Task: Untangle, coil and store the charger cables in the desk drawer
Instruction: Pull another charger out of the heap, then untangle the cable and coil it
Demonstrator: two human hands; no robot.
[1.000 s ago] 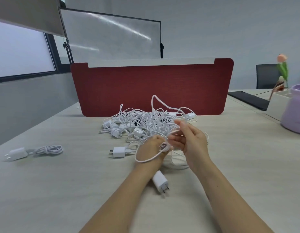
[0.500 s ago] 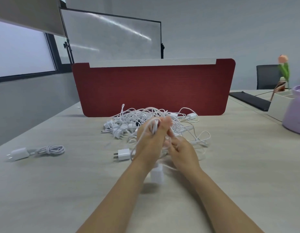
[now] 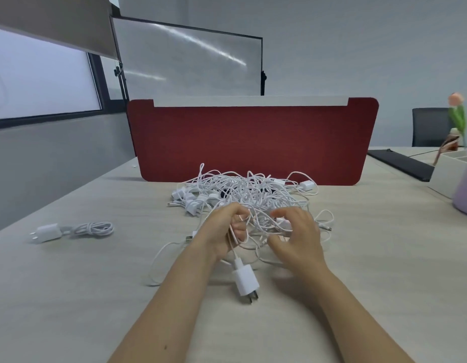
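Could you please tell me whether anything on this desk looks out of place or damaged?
The tangled pile of white cables sprawls before the red divider, unlike the one coiled charger lying apart at the left. The left hand grips a cable ending in a white plug. Nothing looks damaged or spilled.

A tangled pile of charger cables (image 3: 248, 189) lies at the middle of the desk (image 3: 69, 297), just before the desk divider (image 3: 253, 140), with a whiteboard (image 3: 187, 58) standing behind that. Both hands are at the pile's near edge, the left hand (image 3: 224, 231) beside the right hand (image 3: 297, 237). From the left hand's grip a cable (image 3: 234, 252) drops to a plug adapter (image 3: 246, 281) lying on the desk between the forearms. A coiled charger (image 3: 77, 230) lies well apart to the left. At the right edge stand an organizer tray (image 3: 452, 166) and a round container (image 3: 465, 189), with a chair (image 3: 429, 127) behind them.
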